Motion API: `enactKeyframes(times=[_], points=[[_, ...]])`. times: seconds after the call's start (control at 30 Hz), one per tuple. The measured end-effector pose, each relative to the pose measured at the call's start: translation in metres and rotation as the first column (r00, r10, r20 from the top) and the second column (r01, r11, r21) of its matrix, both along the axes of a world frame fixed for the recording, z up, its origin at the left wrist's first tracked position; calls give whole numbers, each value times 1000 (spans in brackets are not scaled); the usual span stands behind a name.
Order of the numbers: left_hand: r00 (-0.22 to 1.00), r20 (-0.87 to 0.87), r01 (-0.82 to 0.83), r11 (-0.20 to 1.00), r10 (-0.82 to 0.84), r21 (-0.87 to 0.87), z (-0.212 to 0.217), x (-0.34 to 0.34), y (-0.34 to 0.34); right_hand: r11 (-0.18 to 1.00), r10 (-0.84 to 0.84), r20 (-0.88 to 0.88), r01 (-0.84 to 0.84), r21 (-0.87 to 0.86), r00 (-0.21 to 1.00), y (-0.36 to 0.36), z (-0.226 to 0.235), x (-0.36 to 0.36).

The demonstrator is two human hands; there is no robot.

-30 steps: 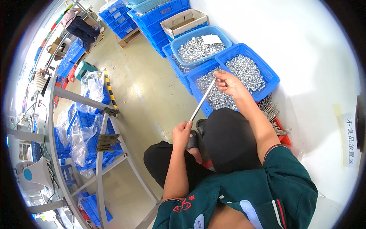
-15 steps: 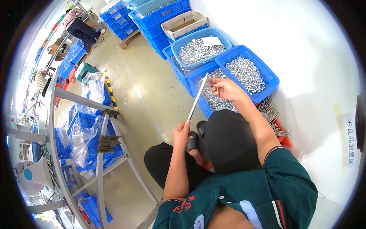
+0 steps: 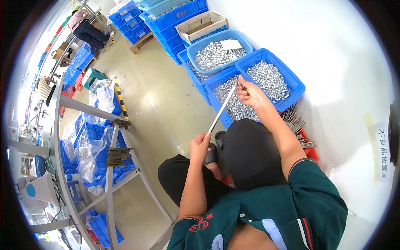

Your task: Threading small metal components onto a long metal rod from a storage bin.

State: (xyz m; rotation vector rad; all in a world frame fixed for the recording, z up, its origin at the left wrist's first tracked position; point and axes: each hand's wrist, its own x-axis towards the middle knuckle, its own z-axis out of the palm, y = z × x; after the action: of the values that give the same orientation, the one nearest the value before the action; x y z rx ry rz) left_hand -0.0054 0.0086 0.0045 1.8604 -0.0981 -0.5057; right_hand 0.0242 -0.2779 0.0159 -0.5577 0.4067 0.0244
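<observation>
A thin, straight silvery rod (image 3: 222,110) slants up and to the right from my left hand (image 3: 199,146). That hand is closed around its lower end. At the upper tip, my right hand (image 3: 252,93) pinches a small silvery metal part between thumb and fingertips, against or right beside the rod's end; its exact shape is hidden by the fingers. Under the right hand stands a blue bin (image 3: 226,121) of small, shiny metal parts. To its right, a second blue basket (image 3: 296,88) holds more of the same kind of parts.
A light blue basin (image 3: 192,54) of metal parts and an open carton (image 3: 218,21) stand farther back. A red tray (image 3: 310,155) holds thin metal rods (image 3: 295,125) by my right knee. At left is a grey metal frame (image 3: 109,200). Another person (image 3: 85,31) bends over far off.
My right hand has moved right and slightly up, and its fingers have closed at the rod's tip. The rod has tilted farther to the right; the left hand has shifted slightly.
</observation>
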Motion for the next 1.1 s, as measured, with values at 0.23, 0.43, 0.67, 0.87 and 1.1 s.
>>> enactKeyframes(times=[0.23,0.43,0.67,0.87,1.1], points=[[999,36,4,999,-6,44,0,7,-5,998,-27,-17,26,-57,999,0,5,11],[988,-148,53,994,-39,95,-2,4,3,980,-2,-28,-3,-200,1000,8,-8,3],[994,87,46,976,-66,215,6,-4,9,995,4,30,-1,-103,1000,0,-14,7],[986,163,-4,973,-35,230,-3,-2,-2,950,12,16,-6,-312,1000,18,8,3],[992,125,-51,983,29,174,-14,3,-10,967,129,29,-119,-223,991,17,-4,16]])
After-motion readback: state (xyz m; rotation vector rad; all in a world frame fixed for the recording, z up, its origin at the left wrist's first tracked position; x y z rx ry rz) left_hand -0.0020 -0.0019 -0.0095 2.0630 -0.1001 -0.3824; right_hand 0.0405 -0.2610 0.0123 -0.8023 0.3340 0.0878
